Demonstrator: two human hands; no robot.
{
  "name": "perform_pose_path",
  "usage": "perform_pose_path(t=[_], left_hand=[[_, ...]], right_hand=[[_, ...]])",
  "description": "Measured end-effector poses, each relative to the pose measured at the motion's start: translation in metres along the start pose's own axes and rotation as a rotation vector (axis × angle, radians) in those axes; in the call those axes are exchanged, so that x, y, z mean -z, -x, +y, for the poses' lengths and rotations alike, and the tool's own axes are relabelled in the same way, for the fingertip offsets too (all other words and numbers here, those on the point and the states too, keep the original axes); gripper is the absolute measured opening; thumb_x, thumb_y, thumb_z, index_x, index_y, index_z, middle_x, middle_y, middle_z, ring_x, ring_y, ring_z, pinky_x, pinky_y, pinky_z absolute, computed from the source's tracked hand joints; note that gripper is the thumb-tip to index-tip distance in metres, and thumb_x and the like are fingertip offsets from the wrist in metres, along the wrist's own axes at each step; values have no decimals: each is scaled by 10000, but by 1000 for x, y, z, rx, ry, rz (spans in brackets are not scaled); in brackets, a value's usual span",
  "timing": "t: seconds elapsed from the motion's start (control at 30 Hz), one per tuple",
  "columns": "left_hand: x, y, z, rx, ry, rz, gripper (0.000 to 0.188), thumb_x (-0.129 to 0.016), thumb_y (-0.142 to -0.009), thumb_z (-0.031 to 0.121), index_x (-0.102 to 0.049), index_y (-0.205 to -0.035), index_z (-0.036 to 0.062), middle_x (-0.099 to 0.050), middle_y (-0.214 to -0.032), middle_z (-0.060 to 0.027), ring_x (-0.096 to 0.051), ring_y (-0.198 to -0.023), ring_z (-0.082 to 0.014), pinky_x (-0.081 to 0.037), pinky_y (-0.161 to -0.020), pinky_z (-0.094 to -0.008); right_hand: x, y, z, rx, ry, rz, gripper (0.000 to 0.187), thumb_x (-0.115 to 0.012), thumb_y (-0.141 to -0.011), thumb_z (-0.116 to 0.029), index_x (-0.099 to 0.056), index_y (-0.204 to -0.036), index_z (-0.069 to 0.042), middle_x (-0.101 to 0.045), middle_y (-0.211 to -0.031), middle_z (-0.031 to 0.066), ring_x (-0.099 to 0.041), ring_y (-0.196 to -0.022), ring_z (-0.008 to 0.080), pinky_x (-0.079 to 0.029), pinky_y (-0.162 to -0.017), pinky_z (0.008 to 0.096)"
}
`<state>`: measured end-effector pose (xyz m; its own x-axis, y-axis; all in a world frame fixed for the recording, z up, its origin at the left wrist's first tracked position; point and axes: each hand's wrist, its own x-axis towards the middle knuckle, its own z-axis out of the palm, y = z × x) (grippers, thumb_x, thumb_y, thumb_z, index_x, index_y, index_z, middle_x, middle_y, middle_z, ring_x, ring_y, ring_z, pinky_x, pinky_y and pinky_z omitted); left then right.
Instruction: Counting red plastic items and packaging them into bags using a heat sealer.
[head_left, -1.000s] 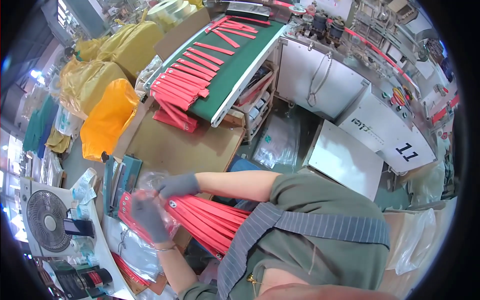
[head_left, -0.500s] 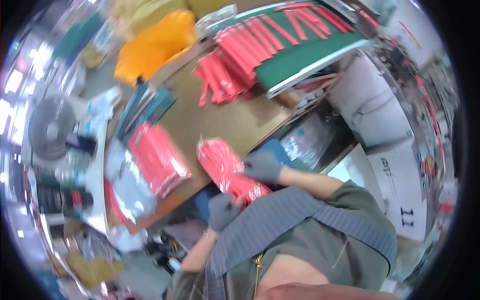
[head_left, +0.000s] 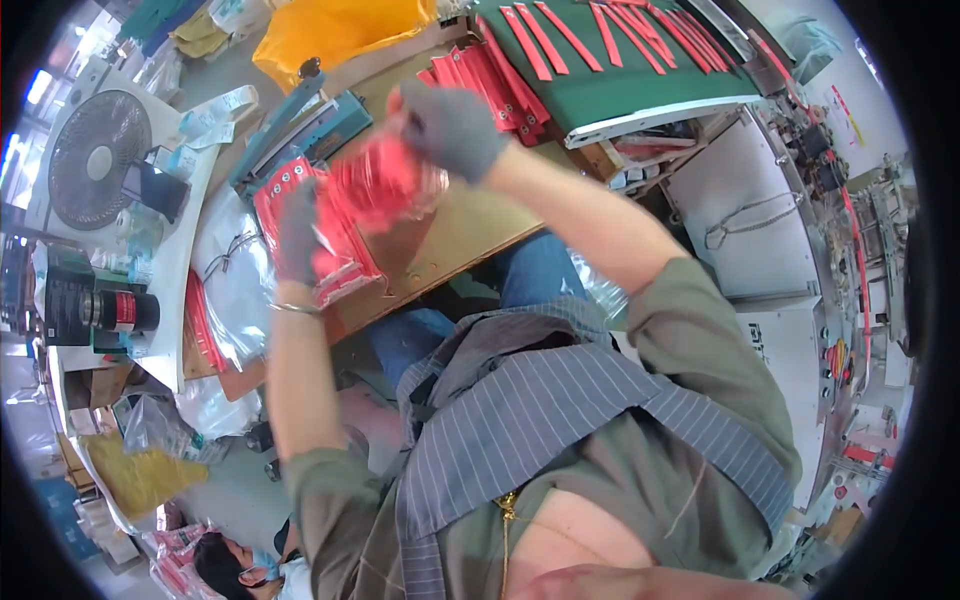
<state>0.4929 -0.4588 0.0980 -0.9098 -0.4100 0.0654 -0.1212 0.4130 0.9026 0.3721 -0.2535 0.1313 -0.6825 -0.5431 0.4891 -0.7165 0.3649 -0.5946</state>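
Observation:
My gloved left hand and gloved right hand are raised over the worktable. Between them is a bundle of red strips in clear plastic, smeared by motion. The right hand grips the bundle's far right side, and its fingers are curled. At the bundle's left end, the left hand appears closed on it, though blur hides the exact hold. Directly beneath the left hand lies a stack of red wrapped packs. Loose red strips lie in a pile beyond the right hand.
Red strips are spread on a green conveyor belt. Beside the stack sit a blue-grey metal device and clear plastic bags. A fan stands at left. Another person is at lower left.
Both hands have moved forward and left with the bundle, from close to my body to above the red stack. My head view has shifted slightly.

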Motion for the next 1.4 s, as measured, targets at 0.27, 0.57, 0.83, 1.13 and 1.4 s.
perform_pose_path(t=[0.27,0.57,0.83,1.13,1.4], left_hand=[[2,-50,83,-626,-543,40,133,-572,-724,81,-667,-796,21,-662,-719,-143,-643,-639,-188,-493,-576,-321],[49,-48,102,305,-358,-473,158,-492,-802,108,-583,-786,-19,-625,-675,-128,-588,-478,-156,-465,-411,-262],[34,-35,115,138,-307,-311,213,-515,-812,133,-623,-864,-44,-594,-642,-62,-546,-505,-80,-420,-432,-208],[31,-12,146,-136,-135,-325,199,-558,-824,92,-654,-937,-40,-588,-632,-23,-534,-556,-76,-429,-528,-209],[10,-5,129,-357,165,-54,231,-671,-781,84,-633,-993,1,-632,-816,-23,-585,-728,-85,-476,-673,-231]], right_hand=[[14,-63,-20,4,352,-296,319,-487,-796,-336,-655,-757,-68,-638,-766,149,-615,-723,333,-490,-686,420],[47,-57,-9,-48,319,-139,333,-451,-790,-308,-660,-743,-53,-646,-799,159,-626,-767,329,-497,-709,424],[44,-57,34,325,419,-129,135,-536,-744,-149,-597,-672,-52,-611,-702,112,-615,-661,300,-487,-562,403],[82,-47,1,169,-109,25,313,-636,-801,-321,-579,-806,-14,-600,-630,101,-580,-537,243,-480,-539,320],[41,-60,-34,266,-283,-114,316,-575,-862,-350,-566,-769,-49,-529,-617,172,-583,-623,327,-442,-566,408]])
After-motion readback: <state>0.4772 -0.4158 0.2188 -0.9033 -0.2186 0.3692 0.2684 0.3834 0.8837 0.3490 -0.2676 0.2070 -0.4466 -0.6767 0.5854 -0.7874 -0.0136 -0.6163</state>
